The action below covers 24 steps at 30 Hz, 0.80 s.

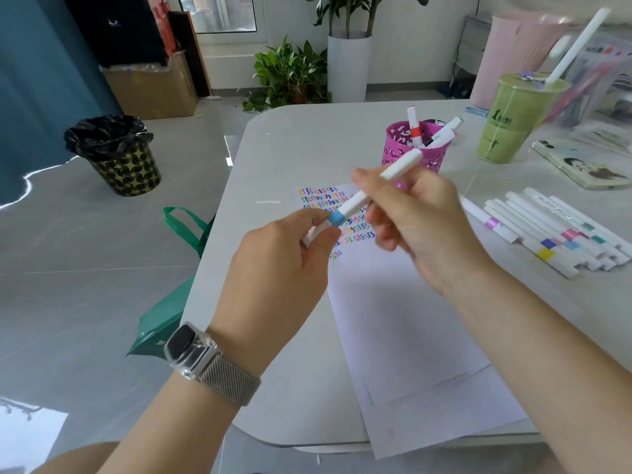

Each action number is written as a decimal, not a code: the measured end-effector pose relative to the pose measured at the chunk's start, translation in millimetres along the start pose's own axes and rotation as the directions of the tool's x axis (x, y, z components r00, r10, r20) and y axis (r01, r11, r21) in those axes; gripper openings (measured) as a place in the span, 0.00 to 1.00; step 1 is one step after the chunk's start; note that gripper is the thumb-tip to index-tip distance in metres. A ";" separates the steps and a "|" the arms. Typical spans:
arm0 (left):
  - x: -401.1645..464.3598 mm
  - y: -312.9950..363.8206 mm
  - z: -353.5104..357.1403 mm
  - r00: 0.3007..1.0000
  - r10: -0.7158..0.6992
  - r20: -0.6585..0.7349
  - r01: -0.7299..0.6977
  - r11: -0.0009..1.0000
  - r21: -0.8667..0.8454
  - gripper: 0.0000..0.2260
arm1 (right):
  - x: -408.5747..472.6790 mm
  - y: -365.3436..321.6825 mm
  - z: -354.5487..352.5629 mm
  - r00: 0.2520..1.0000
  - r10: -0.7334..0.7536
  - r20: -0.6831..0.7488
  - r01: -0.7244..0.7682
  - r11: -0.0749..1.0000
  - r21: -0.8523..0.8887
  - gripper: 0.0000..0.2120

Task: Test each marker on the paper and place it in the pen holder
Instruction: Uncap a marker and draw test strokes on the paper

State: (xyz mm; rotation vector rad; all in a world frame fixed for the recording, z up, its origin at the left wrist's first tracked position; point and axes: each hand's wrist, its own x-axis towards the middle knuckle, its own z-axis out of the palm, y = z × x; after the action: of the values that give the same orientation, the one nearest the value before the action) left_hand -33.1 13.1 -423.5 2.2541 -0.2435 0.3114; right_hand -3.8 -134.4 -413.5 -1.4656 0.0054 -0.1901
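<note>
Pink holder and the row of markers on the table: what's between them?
Head view: the right hand, gripping a blue-banded marker, crosses between the holder and the row.

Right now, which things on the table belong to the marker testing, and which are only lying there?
Belong to the job:
blue-banded marker, held by left hand and right hand
paper
pink pen holder
row of markers

Just lying about:
green drink cup
phone

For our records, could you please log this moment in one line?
left hand: grips cap | right hand: grips marker | above paper | holder: four markers
</note>
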 end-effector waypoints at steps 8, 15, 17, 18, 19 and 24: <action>4.5 -4.5 -0.3 0.946 -0.284 0.158 0.318 0.911 -0.264 0.10 | 19.2 25.1 -31.0 0.815 -0.493 0.303 0.545 0.480 -0.687 0.19; 5.3 -0.7 -2.8 0.961 -0.268 0.063 0.274 0.912 -0.304 0.14 | 27.6 33.7 -22.9 0.627 -0.562 0.539 0.744 0.227 -0.628 0.09; 3.8 -3.4 -2.6 0.970 -0.240 0.043 0.243 0.955 -0.167 0.13 | 33.1 26.2 -25.2 0.719 -0.579 0.384 0.657 0.387 -0.646 0.16; 2.3 -6.3 -2.2 0.975 -0.218 0.040 0.220 0.975 -0.042 0.14 | 37.4 20.5 -26.6 0.763 -0.581 0.284 0.599 0.468 -0.650 0.22; 0.8 -9.1 -1.6 0.982 -0.181 0.048 0.177 0.980 0.089 0.14 | 43.4 14.7 -28.8 0.786 -0.593 0.173 0.551 0.545 -0.633 0.28; -5.3 -18.2 6.2 0.978 -0.045 0.202 -0.027 0.940 0.341 0.10 | 68.3 -6.1 -51.0 0.666 -0.708 -0.233 0.556 0.680 -0.478 0.30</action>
State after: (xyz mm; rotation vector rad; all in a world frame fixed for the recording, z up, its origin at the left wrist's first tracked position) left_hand -32.2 20.3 -442.1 2.6365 -0.3067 0.1176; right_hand 56.6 -194.3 -405.4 -1.7322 -0.1613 -1.1466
